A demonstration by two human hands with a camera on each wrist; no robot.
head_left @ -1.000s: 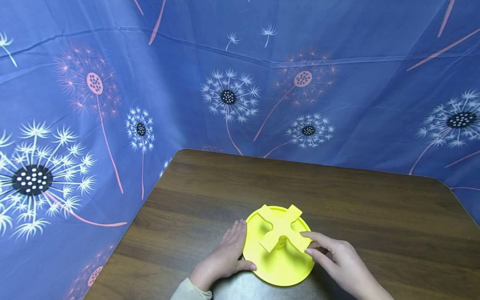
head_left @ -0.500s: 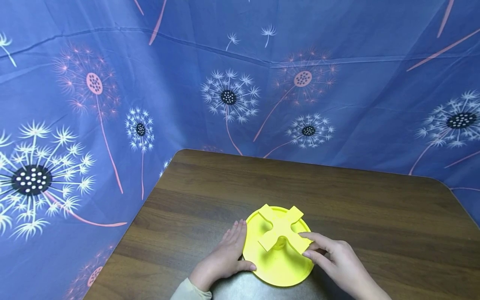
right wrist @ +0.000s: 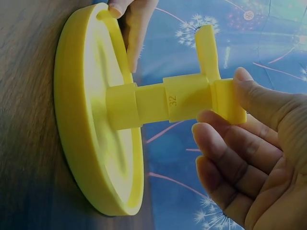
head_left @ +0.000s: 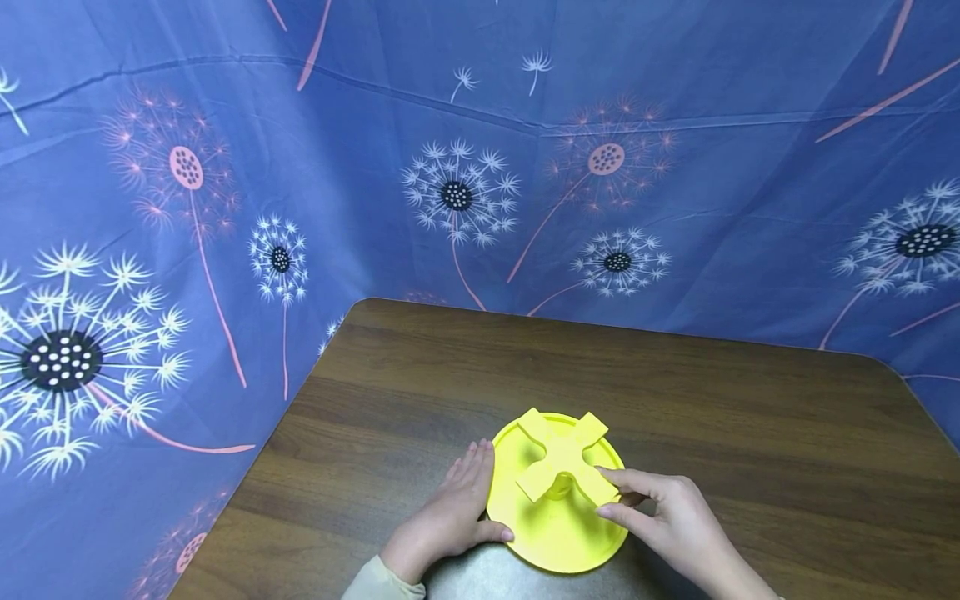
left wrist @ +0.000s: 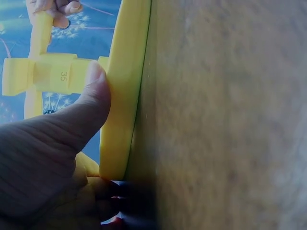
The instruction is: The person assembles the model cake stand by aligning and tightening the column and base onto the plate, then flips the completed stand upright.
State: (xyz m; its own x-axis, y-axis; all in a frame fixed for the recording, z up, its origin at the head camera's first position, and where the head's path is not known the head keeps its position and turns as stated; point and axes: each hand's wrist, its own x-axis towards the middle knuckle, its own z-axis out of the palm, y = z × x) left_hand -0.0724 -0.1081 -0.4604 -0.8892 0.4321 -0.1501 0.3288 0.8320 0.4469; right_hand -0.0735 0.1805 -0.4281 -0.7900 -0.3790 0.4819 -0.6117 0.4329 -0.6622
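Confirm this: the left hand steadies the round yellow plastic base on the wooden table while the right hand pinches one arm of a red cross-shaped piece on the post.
Not quite: the cross-shaped piece is yellow, not red, as the head view shows. The left hand does steady the round yellow plastic base on the wooden table, and the right hand pinches one arm of it.

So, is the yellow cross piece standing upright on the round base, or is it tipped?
Upright. The yellow cross piece stands on its post, square to the round base; the right hand pinches one arm.
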